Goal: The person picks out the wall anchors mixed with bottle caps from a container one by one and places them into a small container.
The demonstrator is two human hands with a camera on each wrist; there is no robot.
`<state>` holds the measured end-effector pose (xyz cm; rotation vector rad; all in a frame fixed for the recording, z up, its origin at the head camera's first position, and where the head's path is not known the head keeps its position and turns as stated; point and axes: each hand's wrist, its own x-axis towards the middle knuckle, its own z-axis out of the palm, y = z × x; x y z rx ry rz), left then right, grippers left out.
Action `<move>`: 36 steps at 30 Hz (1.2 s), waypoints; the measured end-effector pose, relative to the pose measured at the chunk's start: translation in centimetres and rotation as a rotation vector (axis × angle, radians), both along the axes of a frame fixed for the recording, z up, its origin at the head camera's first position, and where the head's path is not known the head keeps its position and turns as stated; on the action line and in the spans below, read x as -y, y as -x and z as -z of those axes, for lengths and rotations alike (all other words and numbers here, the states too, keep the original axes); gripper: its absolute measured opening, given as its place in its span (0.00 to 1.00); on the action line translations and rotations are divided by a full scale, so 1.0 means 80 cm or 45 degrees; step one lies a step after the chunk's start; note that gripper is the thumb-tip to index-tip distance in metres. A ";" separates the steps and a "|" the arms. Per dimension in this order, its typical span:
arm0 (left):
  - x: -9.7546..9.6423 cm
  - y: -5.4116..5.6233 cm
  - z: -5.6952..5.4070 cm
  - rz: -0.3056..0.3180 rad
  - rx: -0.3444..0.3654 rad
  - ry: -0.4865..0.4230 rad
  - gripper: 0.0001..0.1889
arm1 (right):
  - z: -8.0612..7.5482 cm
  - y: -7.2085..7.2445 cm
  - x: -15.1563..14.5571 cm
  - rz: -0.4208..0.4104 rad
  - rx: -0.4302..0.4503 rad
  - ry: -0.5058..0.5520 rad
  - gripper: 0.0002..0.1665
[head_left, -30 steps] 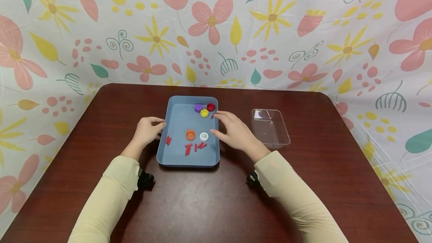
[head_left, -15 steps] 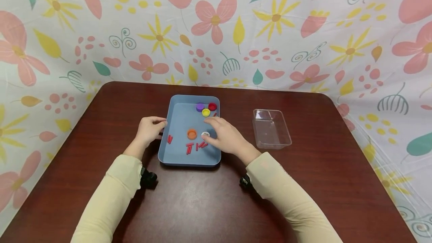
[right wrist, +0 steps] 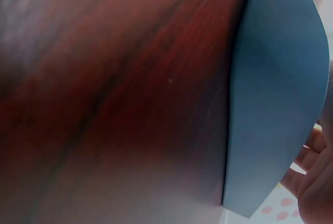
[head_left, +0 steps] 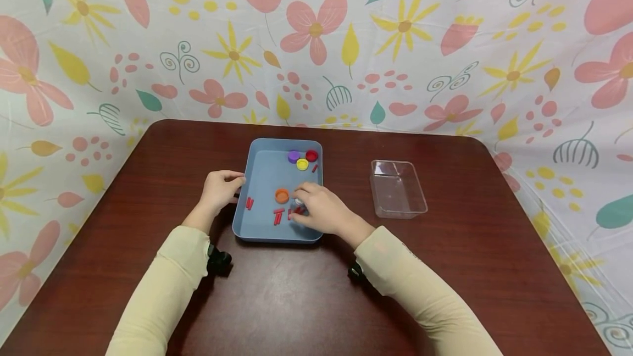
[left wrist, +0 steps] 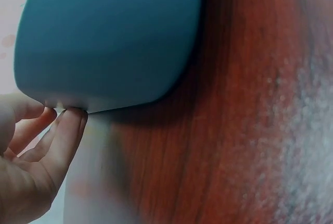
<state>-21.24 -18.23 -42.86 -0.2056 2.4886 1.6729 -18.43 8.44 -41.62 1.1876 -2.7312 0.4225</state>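
Note:
My left hand [head_left: 217, 188] pinches the left rim of a shallow blue tray [head_left: 264, 174]; in the left wrist view its fingertips [left wrist: 75, 117] meet the tray's wall. Inside the tray's near right part, my right hand [head_left: 323, 210] reaches down, thumb and fingers apart. Between them show a white cap [head_left: 298, 201], partly covered, and short red sticks [head_left: 298, 210]. Just left of these lie an orange cap [head_left: 282, 196] and more red sticks [head_left: 278, 217]. In the right wrist view the tray wall hides the right fingertips.
Purple [head_left: 294, 156], yellow [head_left: 302, 164] and red caps [head_left: 311, 155] sit at the tray's far right, with one red stick [head_left: 314, 168]. Two red sticks [head_left: 249, 202] lie by its left wall. A clear plastic box [head_left: 399, 194] stands to the right on the brown table [head_left: 277, 301].
My right hand has moved left and nearer from the tray's right rim, down over the white cap and red sticks. The left hand keeps its hold on the rim.

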 end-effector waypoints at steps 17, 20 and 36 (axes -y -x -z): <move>-0.001 0.000 0.000 -0.006 0.015 0.022 0.19 | 0.007 0.003 0.010 -0.004 0.099 -0.106 0.23; 0.000 0.000 -0.001 0.000 0.023 0.024 0.19 | 0.008 0.004 0.012 0.005 0.127 -0.101 0.22; -0.001 -0.002 -0.002 0.003 0.009 0.036 0.19 | 0.009 0.006 0.017 0.023 0.134 -0.150 0.16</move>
